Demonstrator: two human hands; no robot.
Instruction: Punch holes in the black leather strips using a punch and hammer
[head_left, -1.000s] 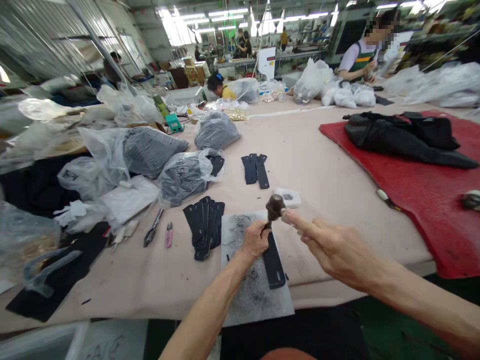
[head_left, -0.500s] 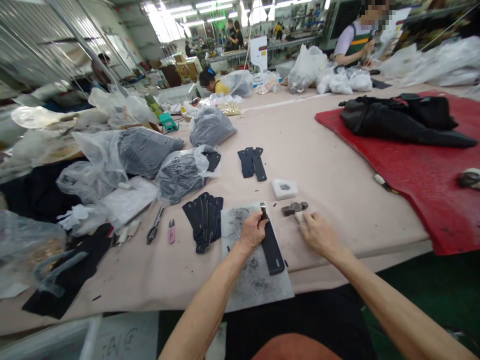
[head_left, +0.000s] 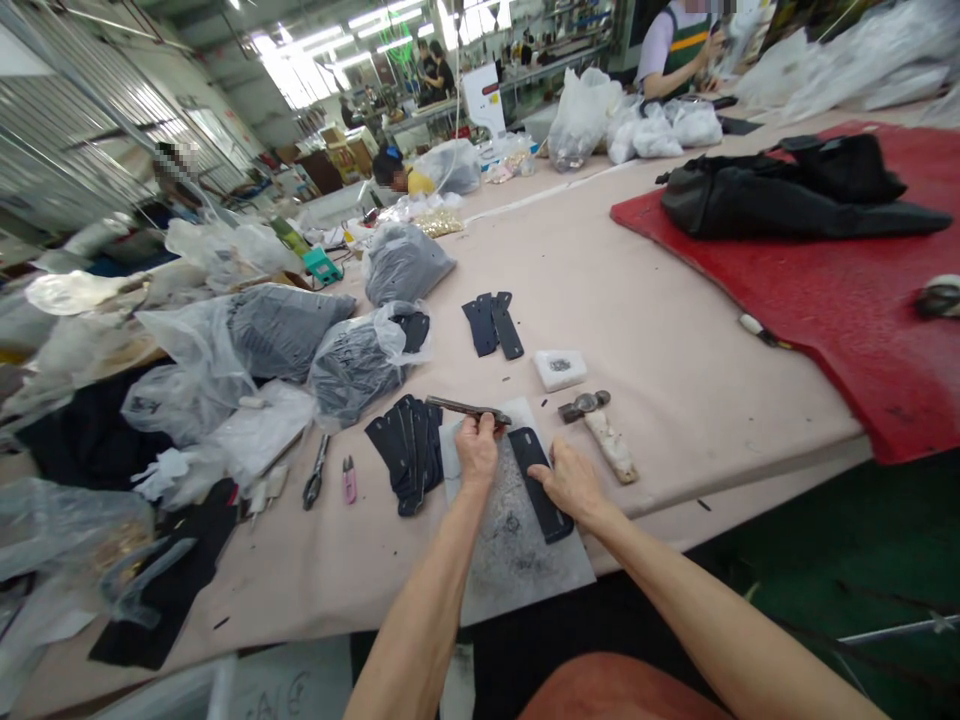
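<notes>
My left hand [head_left: 478,448] is closed round a metal punch [head_left: 469,408], tilted almost flat with one end pointing left. Below it lies a pale, scuffed board [head_left: 499,560]. On the board rests a dark strip [head_left: 538,490] with a small slot near each end. My right hand [head_left: 574,482] grips the strip's right edge, thumb on top and the other fingers partly hidden. Just right of that hand, a hammer [head_left: 600,430] with a pale wrapped handle lies on the table. A fanned pile of dark strips [head_left: 409,450] sits left of the board.
Pink-handled snips [head_left: 349,480] and black-handled pliers [head_left: 316,475] lie to the left. Beyond the board are a white block [head_left: 559,368] and a few dark strips [head_left: 493,325]. Plastic bags [head_left: 360,350] crowd the left side. A red mat [head_left: 840,330] bears a black bag [head_left: 787,195]. A co-worker [head_left: 679,50] is across the table.
My right hand has let go of the hammer and taken hold of the strip. My left hand has lifted the punch off the strip and tipped it leftward.
</notes>
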